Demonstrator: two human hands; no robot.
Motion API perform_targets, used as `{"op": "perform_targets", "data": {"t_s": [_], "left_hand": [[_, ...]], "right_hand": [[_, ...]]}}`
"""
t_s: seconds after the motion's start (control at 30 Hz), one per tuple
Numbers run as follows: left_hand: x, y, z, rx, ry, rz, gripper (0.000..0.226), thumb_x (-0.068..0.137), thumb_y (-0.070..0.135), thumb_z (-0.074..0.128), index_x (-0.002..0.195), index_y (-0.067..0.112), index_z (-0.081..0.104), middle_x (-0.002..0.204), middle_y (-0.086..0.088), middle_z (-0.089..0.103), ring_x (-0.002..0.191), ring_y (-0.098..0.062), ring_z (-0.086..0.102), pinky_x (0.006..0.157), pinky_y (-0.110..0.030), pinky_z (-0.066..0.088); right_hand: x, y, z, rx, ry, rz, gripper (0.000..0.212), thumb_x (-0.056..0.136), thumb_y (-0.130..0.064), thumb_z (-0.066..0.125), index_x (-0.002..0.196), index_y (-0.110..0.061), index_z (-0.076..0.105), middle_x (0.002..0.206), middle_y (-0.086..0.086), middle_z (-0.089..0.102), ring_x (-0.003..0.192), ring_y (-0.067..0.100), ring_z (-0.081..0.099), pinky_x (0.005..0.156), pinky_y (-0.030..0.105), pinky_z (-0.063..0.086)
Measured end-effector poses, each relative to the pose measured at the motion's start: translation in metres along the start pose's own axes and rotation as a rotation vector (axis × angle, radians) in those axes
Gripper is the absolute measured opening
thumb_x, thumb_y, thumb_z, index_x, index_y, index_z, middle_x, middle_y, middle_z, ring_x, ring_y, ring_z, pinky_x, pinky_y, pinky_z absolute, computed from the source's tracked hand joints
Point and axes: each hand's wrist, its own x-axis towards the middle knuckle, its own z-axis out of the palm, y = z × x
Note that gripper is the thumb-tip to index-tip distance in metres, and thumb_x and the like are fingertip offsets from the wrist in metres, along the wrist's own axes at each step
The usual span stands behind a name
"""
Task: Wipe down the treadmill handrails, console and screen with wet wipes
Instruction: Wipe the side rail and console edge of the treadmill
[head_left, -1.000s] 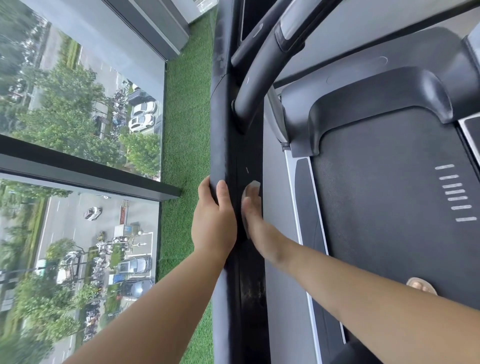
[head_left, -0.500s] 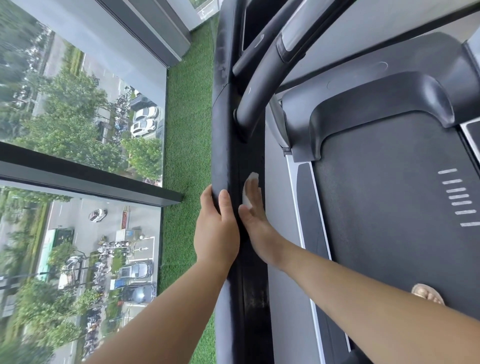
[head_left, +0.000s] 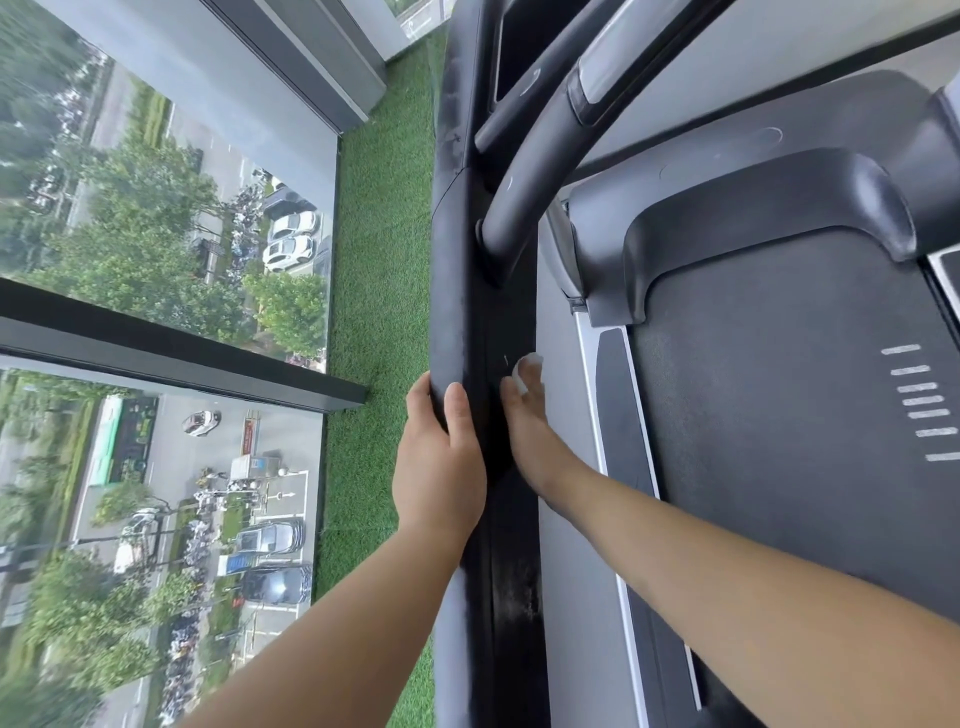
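Note:
The treadmill's black left handrail (head_left: 457, 291) runs up the middle of the head view. My left hand (head_left: 441, 457) grips its outer rounded edge, thumb on top and fingers wrapped around the far side. My right hand (head_left: 530, 421) lies with straight fingers on the rail's inner face and presses a white wet wipe (head_left: 527, 366) against it; only the wipe's edge shows past the fingertips. A curved grey grip bar (head_left: 524, 182) joins the rail just above my hands. Part of the dark console panel (head_left: 514, 47) shows at the top.
The treadmill belt (head_left: 779, 415) and motor cover (head_left: 753, 208) fill the right side. Green artificial turf (head_left: 379, 260) lies left of the rail. Beyond it stands a floor-to-ceiling window (head_left: 156, 260) with a dark frame bar, showing a street far below.
My right hand and the wipe have slid slightly along the rail's inner face. The left hand keeps its grip on the rail.

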Motion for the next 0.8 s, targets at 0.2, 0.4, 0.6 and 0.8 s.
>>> {"op": "perform_targets", "data": {"t_s": [0.2,0.4,0.6,0.8], "left_hand": [[0.0,0.0,0.0,-0.001,-0.001,-0.007,0.049,0.098,0.045,0.028,0.143,0.027,0.03,0.136,0.001,0.051,0.122,-0.021,0.048,0.09,-0.031,0.036],[-0.001,0.0,0.0,-0.001,-0.004,-0.005,0.047,0.099,0.044,0.027,0.143,0.026,0.03,0.135,0.002,0.051,0.121,-0.02,0.047,0.086,-0.028,0.033],[0.0,0.001,0.0,0.002,0.002,-0.012,0.048,0.099,0.044,0.028,0.144,0.025,0.03,0.136,0.001,0.051,0.123,-0.021,0.047,0.088,-0.029,0.034],[0.001,0.0,0.0,-0.002,0.001,-0.006,0.047,0.099,0.043,0.027,0.143,0.026,0.03,0.136,0.003,0.05,0.122,-0.02,0.047,0.086,-0.027,0.033]], "right_hand": [[-0.012,-0.008,0.006,-0.09,-0.071,-0.264,0.067,0.09,-0.065,0.016,0.142,-0.039,-0.016,0.151,-0.022,-0.026,0.14,0.001,-0.025,0.115,0.026,-0.014],[0.008,-0.004,-0.013,0.094,-0.038,0.115,0.065,0.098,-0.055,0.02,0.151,-0.03,-0.008,0.156,-0.018,-0.011,0.144,0.002,-0.01,0.115,0.027,-0.006],[-0.008,-0.006,0.002,-0.119,-0.106,-0.307,0.057,0.095,-0.059,0.014,0.138,-0.041,-0.017,0.149,-0.022,-0.028,0.138,-0.001,-0.027,0.114,0.021,-0.016],[0.017,-0.01,-0.011,0.031,-0.03,0.16,0.066,0.097,-0.059,0.018,0.151,-0.031,-0.008,0.157,-0.013,-0.017,0.144,0.005,-0.014,0.119,0.038,-0.005]]}}
